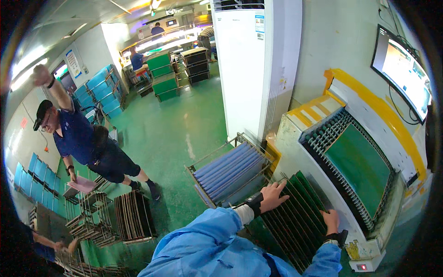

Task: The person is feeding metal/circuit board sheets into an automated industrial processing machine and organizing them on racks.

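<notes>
Two bare hands are working at a row of boards (290, 227) that are standing on edge close in front of the person's body. The left hand (273, 197) is lying over the far-left end of the row, palm down, fingers spread wide and apparently holding nothing. The right hand (330, 220) is resting at the right side with its fingers bent toward the board edges; whether they are gripping a board cannot be told. Between the hands, the outermost board (310, 189) is showing a green face.

The step in hand seems to be the handling of single boards. Doing it well is probably calling for contact at the edges only, one board separated from its neighbours, and both ends kept level, since a tilted board is risking a scrape against the next.

Just beyond the left hand, blue sheets (230, 175) are standing in a similar row. To the right, a green panel (362, 168) is lying on the rollers (318, 134) of a machine. Farther off, at the left, a co-worker (90, 138) is holding a pink sheet (83, 184) low, one arm raised.
</notes>
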